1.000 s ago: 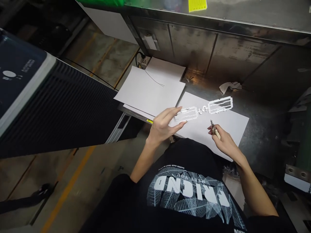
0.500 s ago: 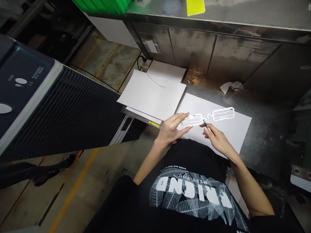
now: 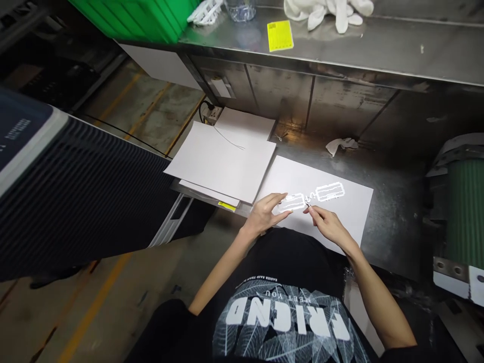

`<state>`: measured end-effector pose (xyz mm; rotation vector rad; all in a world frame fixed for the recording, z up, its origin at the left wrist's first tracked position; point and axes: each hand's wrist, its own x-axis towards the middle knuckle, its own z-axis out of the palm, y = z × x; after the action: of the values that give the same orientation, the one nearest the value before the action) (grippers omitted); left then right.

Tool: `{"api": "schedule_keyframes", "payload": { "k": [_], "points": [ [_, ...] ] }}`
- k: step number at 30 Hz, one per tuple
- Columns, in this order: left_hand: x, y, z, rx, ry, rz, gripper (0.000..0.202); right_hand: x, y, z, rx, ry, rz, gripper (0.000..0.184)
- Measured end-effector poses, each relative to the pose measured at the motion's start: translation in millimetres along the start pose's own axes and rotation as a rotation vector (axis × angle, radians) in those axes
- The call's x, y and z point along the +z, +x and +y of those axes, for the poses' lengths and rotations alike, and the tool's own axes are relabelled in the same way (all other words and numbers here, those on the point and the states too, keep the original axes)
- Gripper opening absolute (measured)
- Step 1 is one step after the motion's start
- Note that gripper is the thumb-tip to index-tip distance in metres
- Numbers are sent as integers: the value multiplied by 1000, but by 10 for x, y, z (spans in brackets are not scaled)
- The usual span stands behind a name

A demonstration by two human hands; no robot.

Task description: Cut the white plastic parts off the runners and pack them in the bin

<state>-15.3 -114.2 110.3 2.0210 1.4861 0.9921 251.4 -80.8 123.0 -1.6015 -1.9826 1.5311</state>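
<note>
A white moulded plastic piece (image 3: pixel 330 191), made of two slotted rectangular frames joined by a thin curled link, hangs over a white sheet (image 3: pixel 351 222). My left hand (image 3: pixel 263 214) grips the left frame by its edges between thumb and fingers. At the link, my right hand (image 3: pixel 329 226) pinches a slim tool (image 3: pixel 308 204) with a metallic tip. The tip meets the plastic beside the left frame. Most of the tool is hidden by my fingers, so its exact kind is unclear.
Stacked white sheets (image 3: pixel 223 161) lie to the left, with a thin wire on top. A crumpled white scrap (image 3: pixel 341 145) rests behind. The raised metal shelf (image 3: pixel 397 50) bears a green bin (image 3: pixel 139 20), a yellow label (image 3: pixel 280 35) and white gloves (image 3: pixel 333 11). A green ribbed roller (image 3: pixel 467 212) stands at right.
The view has tilted up and shifted, bringing the gloves and roller into sight. Both hands keep their hold, with the tool tip still at the link.
</note>
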Motion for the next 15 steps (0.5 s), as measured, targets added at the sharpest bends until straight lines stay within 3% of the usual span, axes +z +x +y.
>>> {"api": "schedule_keyframes", "payload": {
  "k": [8,15],
  "points": [
    [562,-131,-264,-175,-71,-97,47,177,124,403,47,-43,83,62],
    [702,-227,-417,-406,-11,-167,47,242,27,491,21,-105,207,51]
  ]
}}
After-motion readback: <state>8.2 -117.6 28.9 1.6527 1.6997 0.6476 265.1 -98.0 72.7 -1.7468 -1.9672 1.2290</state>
